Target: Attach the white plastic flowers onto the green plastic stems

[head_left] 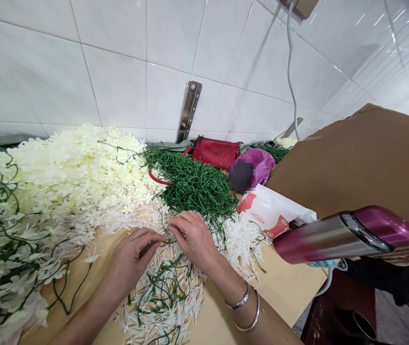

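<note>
My left hand (131, 255) and my right hand (194, 238) meet over the middle of the table, thumbs and fingers pinched. A thin dark green artificial stem (170, 241) seems to run between their fingertips; its ends are hidden. Just beyond my right hand lies a heap of green plastic stems (200, 187). Below both hands, white stick-like flower pieces (154, 311) are strewn with several green stems (170, 282) among them. A big pile of cream-white artificial petals (82, 172) fills the back left. Flowers on stems (6, 258) lie at the far left.
A pink and silver thermos (334, 235) stands at the right, near a white and red packet (272, 211). Behind are a red purse (215, 152) and a purple bag (260, 165). A large cardboard box (366, 167) blocks the right; a tiled wall (118, 86) closes the back.
</note>
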### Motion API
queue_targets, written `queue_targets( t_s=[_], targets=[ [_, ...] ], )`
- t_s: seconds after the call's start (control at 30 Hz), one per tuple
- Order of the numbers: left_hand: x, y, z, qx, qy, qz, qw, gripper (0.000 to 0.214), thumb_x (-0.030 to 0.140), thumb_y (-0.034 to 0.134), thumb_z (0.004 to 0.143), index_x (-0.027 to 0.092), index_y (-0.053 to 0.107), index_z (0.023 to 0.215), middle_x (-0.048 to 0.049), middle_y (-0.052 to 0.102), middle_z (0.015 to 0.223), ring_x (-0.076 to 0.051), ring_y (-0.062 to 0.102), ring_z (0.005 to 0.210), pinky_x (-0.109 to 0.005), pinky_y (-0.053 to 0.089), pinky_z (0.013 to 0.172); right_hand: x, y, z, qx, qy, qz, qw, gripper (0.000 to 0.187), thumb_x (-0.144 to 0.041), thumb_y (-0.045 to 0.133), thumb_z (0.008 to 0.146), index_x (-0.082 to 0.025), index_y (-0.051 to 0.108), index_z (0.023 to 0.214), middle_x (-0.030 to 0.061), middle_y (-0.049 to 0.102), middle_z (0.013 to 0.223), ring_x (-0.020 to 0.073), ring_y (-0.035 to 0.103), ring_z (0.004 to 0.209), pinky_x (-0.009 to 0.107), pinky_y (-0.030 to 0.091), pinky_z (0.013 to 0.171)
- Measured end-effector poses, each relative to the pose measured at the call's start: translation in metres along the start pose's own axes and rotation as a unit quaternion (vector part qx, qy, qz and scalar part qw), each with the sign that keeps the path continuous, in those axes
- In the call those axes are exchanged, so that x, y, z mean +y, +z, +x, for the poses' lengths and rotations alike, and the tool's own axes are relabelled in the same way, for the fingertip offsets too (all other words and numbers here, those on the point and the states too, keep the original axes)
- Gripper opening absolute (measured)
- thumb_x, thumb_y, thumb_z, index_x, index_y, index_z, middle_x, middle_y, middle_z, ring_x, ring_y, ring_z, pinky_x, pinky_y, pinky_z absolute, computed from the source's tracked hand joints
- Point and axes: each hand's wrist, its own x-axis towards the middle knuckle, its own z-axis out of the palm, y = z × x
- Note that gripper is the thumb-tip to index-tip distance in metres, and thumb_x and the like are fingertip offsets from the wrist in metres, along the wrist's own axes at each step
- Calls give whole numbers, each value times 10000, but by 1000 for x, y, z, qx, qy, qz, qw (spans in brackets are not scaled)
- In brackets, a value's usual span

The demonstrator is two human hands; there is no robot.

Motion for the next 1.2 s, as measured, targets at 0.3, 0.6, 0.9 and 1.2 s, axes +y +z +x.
queue_targets(
  t_s=[0.3, 0.6, 0.9, 1.2],
  targets=[
    [7, -2, 1, 40, -53, -71, 995, 192, 295, 573, 961, 275, 761, 993, -16, 756, 960, -179, 715, 881, -283, 580, 795, -1, 2, 0, -4, -6, 6, 1000, 144, -198, 567, 1018, -208, 701, 966, 44, 733, 940, 205, 603, 891, 355, 416, 827],
    [2, 0, -1, 128, -88, -13, 988, 202, 389, 664, 908, 268, 745, 1047, -47, 703, 1070, -212, 695, 900, -342, 580, 817, 4, 5, -1, 6, -7, 2, 1000, 132, -198, 581, 1009, -215, 712, 1013, 55, 744, 970, 218, 632, 913, 374, 440, 834],
    [12, -6, -2, 61, -74, 109, 989, 136, 213, 584, 976, 220, 685, 886, -41, 697, 954, -225, 630, 933, -375, 501, 863, 15, 8, 0, 54, 11, -31, 998, 188, -211, 535, 1013, -200, 714, 1069, 90, 736, 1043, 257, 656, 966, 408, 442, 835],
    [4, -4, -4, 123, -101, 121, 980, 187, 107, 493, 986, 196, 642, 1056, -57, 705, 979, -232, 652, 946, -368, 515, 847, 9, 9, 18, 70, -32, -114, 990, 221, -148, 522, 1012, -179, 710, 1124, 81, 716, 1005, 233, 618, 901, 361, 416, 791]
  ],
)
